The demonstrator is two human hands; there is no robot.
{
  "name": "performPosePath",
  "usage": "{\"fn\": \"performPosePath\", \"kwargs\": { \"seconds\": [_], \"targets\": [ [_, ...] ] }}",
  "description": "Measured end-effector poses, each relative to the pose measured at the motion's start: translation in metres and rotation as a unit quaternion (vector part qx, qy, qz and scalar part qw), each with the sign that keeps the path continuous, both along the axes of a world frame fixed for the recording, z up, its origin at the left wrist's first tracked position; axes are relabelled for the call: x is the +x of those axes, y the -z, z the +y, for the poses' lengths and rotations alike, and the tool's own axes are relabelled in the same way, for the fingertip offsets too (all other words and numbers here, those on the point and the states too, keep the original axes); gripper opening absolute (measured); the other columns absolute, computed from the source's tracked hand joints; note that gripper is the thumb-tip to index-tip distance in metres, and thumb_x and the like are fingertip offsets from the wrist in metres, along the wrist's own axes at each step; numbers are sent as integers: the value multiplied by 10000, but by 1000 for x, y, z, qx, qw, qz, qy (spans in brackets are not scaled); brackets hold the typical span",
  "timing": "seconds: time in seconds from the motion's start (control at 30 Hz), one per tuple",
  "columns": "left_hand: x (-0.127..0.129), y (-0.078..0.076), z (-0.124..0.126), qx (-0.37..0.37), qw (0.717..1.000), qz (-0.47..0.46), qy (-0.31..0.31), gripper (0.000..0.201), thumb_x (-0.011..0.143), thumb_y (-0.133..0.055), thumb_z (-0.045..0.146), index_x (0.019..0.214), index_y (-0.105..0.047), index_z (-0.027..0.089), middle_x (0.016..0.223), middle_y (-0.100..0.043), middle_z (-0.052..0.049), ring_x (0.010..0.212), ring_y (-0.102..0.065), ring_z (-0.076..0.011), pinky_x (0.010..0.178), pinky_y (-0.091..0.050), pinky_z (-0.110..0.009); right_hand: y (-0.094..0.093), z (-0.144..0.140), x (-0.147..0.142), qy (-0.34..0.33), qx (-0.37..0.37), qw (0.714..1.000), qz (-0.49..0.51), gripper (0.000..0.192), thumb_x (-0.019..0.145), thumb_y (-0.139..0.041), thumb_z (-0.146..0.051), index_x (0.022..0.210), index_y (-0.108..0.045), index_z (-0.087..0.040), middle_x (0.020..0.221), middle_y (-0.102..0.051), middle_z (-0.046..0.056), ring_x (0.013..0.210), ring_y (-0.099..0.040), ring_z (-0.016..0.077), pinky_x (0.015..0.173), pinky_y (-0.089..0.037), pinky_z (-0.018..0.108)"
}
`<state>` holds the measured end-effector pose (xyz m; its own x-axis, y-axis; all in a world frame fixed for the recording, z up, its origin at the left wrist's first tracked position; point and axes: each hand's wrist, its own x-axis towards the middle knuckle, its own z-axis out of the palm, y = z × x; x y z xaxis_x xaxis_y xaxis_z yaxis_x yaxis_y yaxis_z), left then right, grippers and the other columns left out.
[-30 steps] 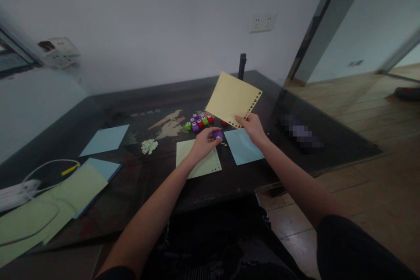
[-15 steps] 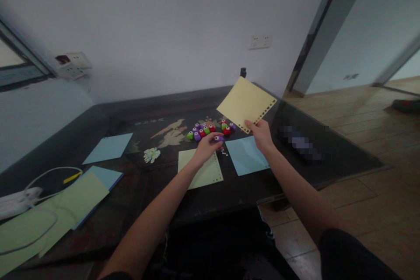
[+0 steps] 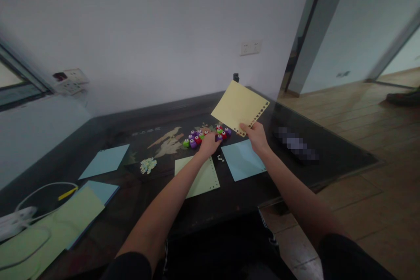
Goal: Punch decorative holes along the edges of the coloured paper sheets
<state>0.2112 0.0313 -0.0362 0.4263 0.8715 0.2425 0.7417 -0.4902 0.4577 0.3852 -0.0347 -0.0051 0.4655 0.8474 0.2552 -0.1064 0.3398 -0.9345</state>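
Note:
My left hand (image 3: pixel 209 143) is closed around a small purple craft punch (image 3: pixel 219 138), down at the near side of a cluster of red, green and purple craft punches (image 3: pixel 197 139). Its fingers partly cover the punch. My right hand (image 3: pixel 257 138) pinches a pale yellow sheet (image 3: pixel 240 105) by its lower corner and holds it tilted above the table. Small shaped holes run along that sheet's edge. Beneath my left wrist lies a pale green sheet (image 3: pixel 205 180), also with holes. A light blue sheet (image 3: pixel 241 162) lies under my right hand. A few tiny white cutouts (image 3: pixel 220 158) rest between them.
A pile of small paper cutouts (image 3: pixel 148 165) lies left of the green sheet. Further left are a blue sheet (image 3: pixel 105 161), stacked papers (image 3: pixel 78 210) and a white power strip (image 3: pixel 16 221) with its cord. A blurred dark object (image 3: pixel 295 144) lies on the right.
My left hand has moved forward with the purple punch, from above the green sheet to the cluster. My right hand still holds the yellow sheet up. The view has shifted slightly.

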Motion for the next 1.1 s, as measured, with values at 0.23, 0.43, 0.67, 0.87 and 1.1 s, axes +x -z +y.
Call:
{"fn": "performPosePath", "kwargs": {
  "seconds": [0.23,0.43,0.67,0.87,1.1],
  "targets": [
    [10,7,10,-7,1000,9,-7,295,813,-603,272,1063,-629,118,1040,-671,-137,938,-623,-236,834,-467,-337,-2,-3,0,0,2,1000,-29,398,606,-697,-360,904,-684,-97,916,-728,108,777,-678,244,688,-541,356],
    [22,15,18,14,1000,-24,6,286,789,-633,235,1048,-638,113,1046,-664,-139,971,-606,-241,871,-454,-344,-1,-2,0,4,10,999,-45,389,609,-704,-371,890,-685,-103,927,-725,112,816,-676,253,750,-536,378],
    [26,20,15,51,994,-93,13,281,739,-663,149,1019,-638,150,995,-634,-91,918,-595,-206,854,-459,-334,0,-1,1,-1,4,998,-68,394,630,-686,-380,908,-681,-101,936,-723,112,826,-673,263,723,-541,374],
    [14,9,13,18,978,-208,-5,203,730,-661,171,931,-650,153,922,-629,-64,751,-587,-158,777,-467,-308,0,-2,1,-26,0,998,-61,387,634,-695,-332,952,-668,-114,990,-716,108,853,-672,257,744,-542,380],
    [-28,-34,23,-172,863,-474,16,299,825,-548,416,919,-647,150,819,-665,-42,682,-598,-128,593,-459,-211,4,-3,5,-194,-73,978,-2,339,629,-738,-241,945,-678,-136,977,-725,98,806,-686,218,780,-548,377]
  ]
}}
